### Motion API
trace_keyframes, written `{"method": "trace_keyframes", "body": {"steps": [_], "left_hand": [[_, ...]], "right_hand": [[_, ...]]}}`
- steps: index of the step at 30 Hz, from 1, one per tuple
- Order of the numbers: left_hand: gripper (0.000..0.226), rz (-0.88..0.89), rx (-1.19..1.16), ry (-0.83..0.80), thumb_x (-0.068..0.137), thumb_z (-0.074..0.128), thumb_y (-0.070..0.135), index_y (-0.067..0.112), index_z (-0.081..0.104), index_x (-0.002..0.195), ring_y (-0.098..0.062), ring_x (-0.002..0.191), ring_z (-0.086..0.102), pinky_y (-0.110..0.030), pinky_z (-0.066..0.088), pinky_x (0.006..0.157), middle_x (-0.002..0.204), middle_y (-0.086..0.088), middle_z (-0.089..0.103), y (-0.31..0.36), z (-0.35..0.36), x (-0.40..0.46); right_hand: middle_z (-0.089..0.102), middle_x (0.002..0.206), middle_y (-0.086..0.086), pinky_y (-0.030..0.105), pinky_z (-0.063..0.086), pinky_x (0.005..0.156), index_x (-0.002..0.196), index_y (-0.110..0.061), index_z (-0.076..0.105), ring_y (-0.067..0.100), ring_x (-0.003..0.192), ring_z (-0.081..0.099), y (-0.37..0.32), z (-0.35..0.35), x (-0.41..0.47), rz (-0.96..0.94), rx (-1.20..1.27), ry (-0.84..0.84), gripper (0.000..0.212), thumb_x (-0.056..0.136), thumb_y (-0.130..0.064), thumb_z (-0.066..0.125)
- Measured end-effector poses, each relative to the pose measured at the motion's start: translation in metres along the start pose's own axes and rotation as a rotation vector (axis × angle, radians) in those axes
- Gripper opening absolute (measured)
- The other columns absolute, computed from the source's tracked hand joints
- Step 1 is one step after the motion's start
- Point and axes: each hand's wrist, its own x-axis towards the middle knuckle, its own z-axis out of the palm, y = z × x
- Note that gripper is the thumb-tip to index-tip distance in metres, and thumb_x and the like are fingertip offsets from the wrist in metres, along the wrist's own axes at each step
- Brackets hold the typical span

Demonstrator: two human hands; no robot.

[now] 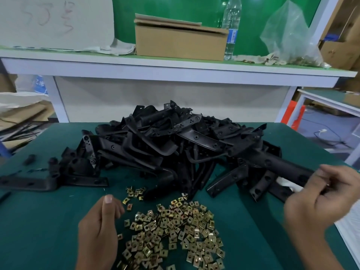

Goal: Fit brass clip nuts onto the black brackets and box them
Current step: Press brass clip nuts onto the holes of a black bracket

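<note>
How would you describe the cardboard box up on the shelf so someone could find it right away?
Look past the green table to the white shelf behind it. Near the shelf's middle sits the cardboard box, plain brown with its top flaps loosely folded. It stands just left of the clear water bottle and is the only box on that shelf.

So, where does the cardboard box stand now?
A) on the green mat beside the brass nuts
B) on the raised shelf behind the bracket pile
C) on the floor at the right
B: the cardboard box stands on the raised shelf, beside the water bottle, behind the bracket pile.
</note>
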Motion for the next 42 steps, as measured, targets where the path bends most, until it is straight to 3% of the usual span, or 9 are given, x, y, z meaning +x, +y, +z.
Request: {"method": "trace_keyframes", "body": {"steps": [3,7,14,20,24,31,36,39,42], "left_hand": [[0.043,0.033,0.053,-0.039,0.095,0.030,0.061,0.035,0.055,0.070,-0.014,0.071,0.058,-0.030,0.044,0.069,0.080,0.010,0.063,0.003,-0.001,-0.001],[0.033,0.195,0.153,-0.152,0.086,0.047,0.071,0.043,0.065,0.094,-0.005,0.084,0.063,-0.037,0.049,0.079,0.092,0.020,0.068,0.015,0.000,-0.008],[0.074,0.395,0.133,-0.357,0.074,0.063,0.080,0.040,0.050,0.135,0.006,0.098,0.065,-0.021,0.044,0.096,0.107,0.029,0.070,0.020,0.005,-0.017],[0.058,0.211,-0.030,-0.004,0.077,0.063,0.078,0.029,0.056,0.107,0.000,0.081,0.060,-0.017,0.048,0.075,0.093,0.020,0.062,0.014,0.011,-0.010],[0.062,0.140,-0.028,0.127,0.077,0.085,0.046,0.040,0.050,0.129,0.001,0.103,0.054,-0.011,0.048,0.085,0.115,0.028,0.049,0.009,0.008,-0.004],[0.019,-0.007,-0.119,-0.118,0.080,0.070,0.034,0.044,0.065,0.095,0.008,0.087,0.064,-0.004,0.046,0.069,0.096,0.022,0.069,0.019,0.006,-0.006],[0.035,-0.078,-0.211,-0.233,0.085,0.070,0.041,0.050,0.059,0.117,-0.003,0.101,0.068,-0.011,0.052,0.079,0.112,0.017,0.069,0.023,0.001,-0.010],[0.041,-0.067,-0.213,-0.275,0.087,0.074,0.043,0.051,0.056,0.122,-0.007,0.110,0.066,-0.024,0.056,0.086,0.122,0.017,0.065,0.024,0.000,-0.012],[0.031,-0.030,-0.187,-0.327,0.087,0.075,0.048,0.051,0.060,0.114,0.000,0.109,0.064,-0.014,0.052,0.085,0.119,0.024,0.064,0.027,0.001,-0.014]], "right_hand": [[0.064,0.104,-0.015,0.020,0.046,0.088,0.101,-0.037,0.066,0.006,0.096,0.057,-0.023,0.016,-0.013,0.556,0.330,-0.056,0.040,0.102,-0.003,0.045],[0.073,0.115,-0.001,0.029,0.058,0.092,0.098,-0.026,0.078,0.013,0.104,0.070,-0.045,0.024,-0.053,1.203,0.523,-0.560,0.044,0.107,-0.009,0.040],[0.074,0.104,-0.004,0.041,0.061,0.085,0.101,-0.028,0.078,0.023,0.099,0.073,-0.076,0.026,-0.083,1.271,0.480,-0.972,0.037,0.107,-0.010,0.046],[0.068,0.093,-0.018,0.024,0.051,0.076,0.109,-0.035,0.072,0.007,0.079,0.063,-0.088,0.021,-0.089,1.223,0.552,-1.318,0.025,0.085,-0.027,0.072],[0.066,0.108,-0.012,0.032,0.051,0.083,0.113,-0.029,0.071,0.014,0.090,0.062,-0.081,0.018,-0.091,1.271,0.676,-1.333,0.035,0.079,-0.023,0.081],[0.073,0.097,-0.003,0.024,0.053,0.063,0.103,-0.036,0.072,0.008,0.071,0.065,-0.073,0.017,-0.086,1.000,0.542,-1.488,0.033,0.080,-0.060,0.075],[0.052,0.121,-0.034,0.014,0.038,0.099,0.127,-0.053,0.057,-0.007,0.119,0.045,-0.054,0.014,-0.084,0.113,0.082,-1.662,0.054,0.082,-0.082,0.051],[0.045,0.118,-0.036,0.022,0.031,0.102,0.129,-0.051,0.058,-0.006,0.118,0.038,-0.050,0.015,-0.087,-0.008,0.018,-1.749,0.056,0.084,-0.082,0.044],[0.049,0.109,-0.036,0.029,0.037,0.097,0.116,-0.047,0.063,-0.002,0.110,0.045,-0.049,0.014,-0.088,-0.028,0.025,-1.693,0.039,0.090,-0.072,0.047]]}}
